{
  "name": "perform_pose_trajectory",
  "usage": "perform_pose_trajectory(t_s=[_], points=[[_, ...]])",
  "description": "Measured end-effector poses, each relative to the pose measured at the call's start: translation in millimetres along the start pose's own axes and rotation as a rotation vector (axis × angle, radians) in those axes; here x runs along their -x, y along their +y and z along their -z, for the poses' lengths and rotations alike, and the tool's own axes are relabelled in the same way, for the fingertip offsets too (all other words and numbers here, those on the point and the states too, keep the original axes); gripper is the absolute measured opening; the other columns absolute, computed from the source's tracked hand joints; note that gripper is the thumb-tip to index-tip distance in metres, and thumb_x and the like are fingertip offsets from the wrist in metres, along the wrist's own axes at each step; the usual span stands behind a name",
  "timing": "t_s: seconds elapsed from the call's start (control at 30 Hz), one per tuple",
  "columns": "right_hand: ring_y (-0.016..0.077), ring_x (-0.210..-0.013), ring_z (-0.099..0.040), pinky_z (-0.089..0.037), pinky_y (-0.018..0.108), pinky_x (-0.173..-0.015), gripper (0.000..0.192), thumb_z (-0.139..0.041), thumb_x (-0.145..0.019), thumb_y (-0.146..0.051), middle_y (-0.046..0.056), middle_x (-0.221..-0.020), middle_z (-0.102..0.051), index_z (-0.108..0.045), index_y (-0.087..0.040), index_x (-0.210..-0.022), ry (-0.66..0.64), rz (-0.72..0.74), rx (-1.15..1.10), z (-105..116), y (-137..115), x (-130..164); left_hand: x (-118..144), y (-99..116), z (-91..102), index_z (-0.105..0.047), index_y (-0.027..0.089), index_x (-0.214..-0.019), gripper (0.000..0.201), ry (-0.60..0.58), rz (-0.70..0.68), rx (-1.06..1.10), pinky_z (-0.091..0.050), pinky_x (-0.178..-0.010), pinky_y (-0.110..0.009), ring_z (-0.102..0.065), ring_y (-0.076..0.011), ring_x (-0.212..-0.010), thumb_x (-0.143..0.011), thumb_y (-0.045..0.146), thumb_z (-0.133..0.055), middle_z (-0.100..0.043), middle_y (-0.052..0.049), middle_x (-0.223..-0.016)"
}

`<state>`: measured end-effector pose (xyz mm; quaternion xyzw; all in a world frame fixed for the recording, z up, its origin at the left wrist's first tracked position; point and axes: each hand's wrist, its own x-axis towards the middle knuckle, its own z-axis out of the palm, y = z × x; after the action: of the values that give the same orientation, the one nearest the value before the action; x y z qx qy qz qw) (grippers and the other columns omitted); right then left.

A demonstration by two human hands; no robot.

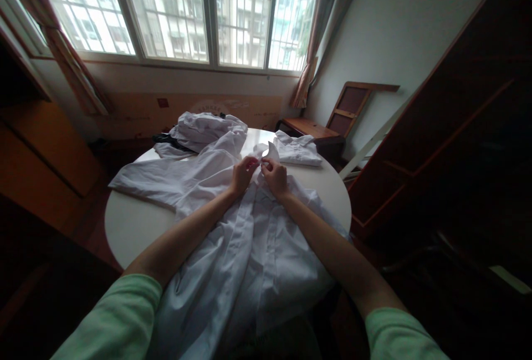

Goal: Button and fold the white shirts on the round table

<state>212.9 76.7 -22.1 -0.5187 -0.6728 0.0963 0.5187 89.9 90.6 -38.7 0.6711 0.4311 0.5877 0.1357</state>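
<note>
A white shirt (pixel 233 238) lies spread over the round table, its front hanging down over the near edge and one sleeve stretched to the left. My left hand (pixel 245 174) pinches the shirt near its collar. Close beside it on the right, my right hand (pixel 273 176) is also closed on the collar area. The fingertips of both hands almost meet, and a raised bit of collar shows just beyond them. Whether a button lies between the fingers is too small to tell.
The white round table (pixel 133 227) also bears a folded white shirt (pixel 297 149) at the back right and a heap of white clothing (pixel 208 130) at the back left. Beyond stands a wooden chair (pixel 316 127). A dark wooden cabinet (pixel 411 149) is at the right.
</note>
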Motion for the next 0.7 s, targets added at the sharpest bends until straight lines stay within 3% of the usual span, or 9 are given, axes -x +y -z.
perform_pose_trajectory(t_s=[0.5,0.7], points=[[0.0156,-0.060,-0.055,-0.040,0.025,-0.063,0.027,-0.053,-0.075,-0.025,0.002,-0.065,-0.064,-0.070,-0.016,-0.094,-0.006,0.008,-0.011,1.8,-2.6,0.4,0.5,-0.4,-0.8,-0.061,0.018,-0.082,0.006,0.017,-0.022,-0.037,-0.046,-0.063,-0.022,-0.061,-0.0125,-0.067,-0.081,0.022,-0.056,-0.067,-0.001,-0.075],[0.0134,-0.058,-0.055,-0.040,0.023,-0.061,0.033,-0.040,-0.083,-0.028,0.001,-0.060,-0.063,-0.070,-0.015,-0.087,-0.047,-0.037,-0.133,5.9,-5.4,-1.5,0.6,-1.8,-1.7,-0.062,0.018,-0.081,0.008,0.007,0.006,-0.033,-0.046,-0.064,-0.022,-0.061,-0.0125,-0.067,-0.081,0.022,-0.056,-0.068,-0.002,-0.075]])
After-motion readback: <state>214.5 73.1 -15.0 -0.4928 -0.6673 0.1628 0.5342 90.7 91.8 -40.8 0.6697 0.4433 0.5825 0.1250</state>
